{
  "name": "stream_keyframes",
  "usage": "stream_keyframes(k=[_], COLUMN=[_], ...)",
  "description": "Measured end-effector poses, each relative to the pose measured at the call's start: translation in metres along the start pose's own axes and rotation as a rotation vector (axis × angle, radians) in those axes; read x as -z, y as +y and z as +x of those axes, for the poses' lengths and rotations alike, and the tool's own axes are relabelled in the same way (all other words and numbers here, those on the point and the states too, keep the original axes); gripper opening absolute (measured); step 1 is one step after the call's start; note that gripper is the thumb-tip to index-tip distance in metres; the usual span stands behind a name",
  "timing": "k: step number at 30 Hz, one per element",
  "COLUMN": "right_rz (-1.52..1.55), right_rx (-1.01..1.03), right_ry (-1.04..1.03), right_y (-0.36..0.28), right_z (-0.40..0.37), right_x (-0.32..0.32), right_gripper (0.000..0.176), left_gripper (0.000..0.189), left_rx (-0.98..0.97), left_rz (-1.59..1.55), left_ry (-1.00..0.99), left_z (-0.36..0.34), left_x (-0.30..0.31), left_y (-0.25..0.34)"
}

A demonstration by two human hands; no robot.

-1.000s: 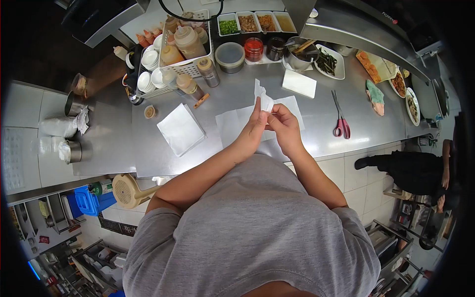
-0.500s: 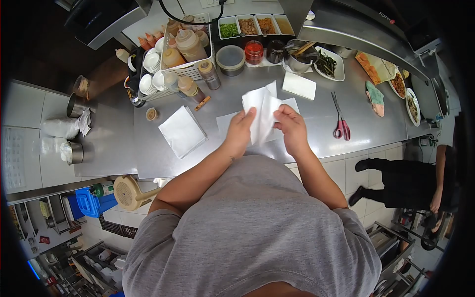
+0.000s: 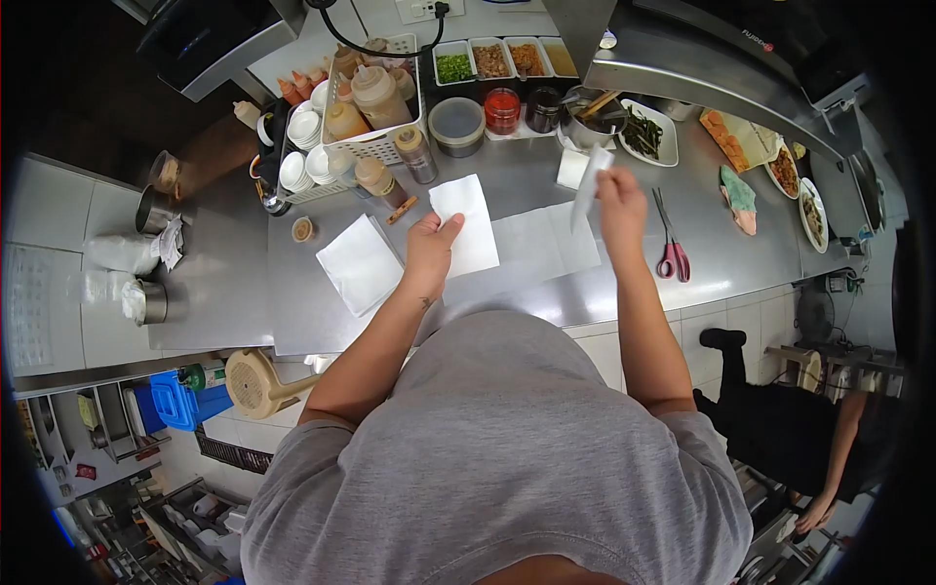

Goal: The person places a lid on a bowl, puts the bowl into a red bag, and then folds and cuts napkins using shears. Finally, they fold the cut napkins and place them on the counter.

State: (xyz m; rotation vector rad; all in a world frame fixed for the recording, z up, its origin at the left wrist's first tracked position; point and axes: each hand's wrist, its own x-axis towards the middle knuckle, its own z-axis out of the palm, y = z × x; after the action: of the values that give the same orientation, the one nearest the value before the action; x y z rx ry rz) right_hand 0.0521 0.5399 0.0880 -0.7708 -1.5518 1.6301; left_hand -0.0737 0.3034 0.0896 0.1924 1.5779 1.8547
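My left hand [image 3: 429, 252] pinches a white paper sheet [image 3: 476, 226] between thumb and fingers, upright over the steel counter. Off to the right, my right hand [image 3: 622, 207] grips a narrow-looking folded white paper [image 3: 588, 187], held in front of a small white stack [image 3: 570, 170]. Between the hands, thin white sheets [image 3: 546, 242] lie flat on the counter. A squared pile of white sheets [image 3: 356, 261] rests left of my left hand. Scissors with red handles [image 3: 669, 255] lie right of my right hand.
A white basket [image 3: 375, 146] of sauce bottles stands at the back left, beside a grey-lidded tub [image 3: 456, 125]. A pot [image 3: 593, 122] and a dish of greens [image 3: 651, 135] are at the back right. Another person [image 3: 809, 429] is at the right.
My hands have moved apart. Each now holds its own white paper, where both held paper together before. The person at the right has shifted and bent lower.
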Motion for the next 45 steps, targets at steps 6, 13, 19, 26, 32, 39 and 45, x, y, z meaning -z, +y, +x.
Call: stream_keyframes(k=[6,13,19,26,32,39,45], right_rz=[-0.394,-0.550,-0.249,0.136,0.193,0.161,0.080], right_rx=[0.044,0.660,0.069,-0.226,-0.268,-0.218,-0.195], right_ry=[-0.479,-0.350,-0.391,-0.390,-0.395,-0.462,-0.472], right_y=[-0.014,-0.050,-0.048,-0.052,-0.054,-0.053,-0.052], right_z=[-0.047,-0.051,-0.072,-0.072,-0.071,-0.074,-0.075], right_x=[-0.072,-0.066,-0.067,-0.066,-0.062,-0.064,-0.065], right_gripper=[0.035,0.047,0.031,0.018,0.013,0.014,0.015], left_gripper=[0.033,0.048,0.052,0.055,0.055,0.040,0.032], left_rx=[-0.267,-0.476,-0.539,-0.571,-0.572,-0.457,-0.305], left_rz=[0.430,0.794,0.898,0.991,1.007,0.590,0.205], left_ry=[-0.008,-0.213,-0.078,-0.110,-0.121,-0.211,-0.187], left_z=[0.005,-0.017,-0.031,-0.038,-0.038,-0.038,-0.033], left_x=[-0.011,-0.012,-0.029,-0.030,-0.031,-0.035,-0.031], left_y=[-0.022,0.012,0.025,0.027,0.023,0.021,0.018])
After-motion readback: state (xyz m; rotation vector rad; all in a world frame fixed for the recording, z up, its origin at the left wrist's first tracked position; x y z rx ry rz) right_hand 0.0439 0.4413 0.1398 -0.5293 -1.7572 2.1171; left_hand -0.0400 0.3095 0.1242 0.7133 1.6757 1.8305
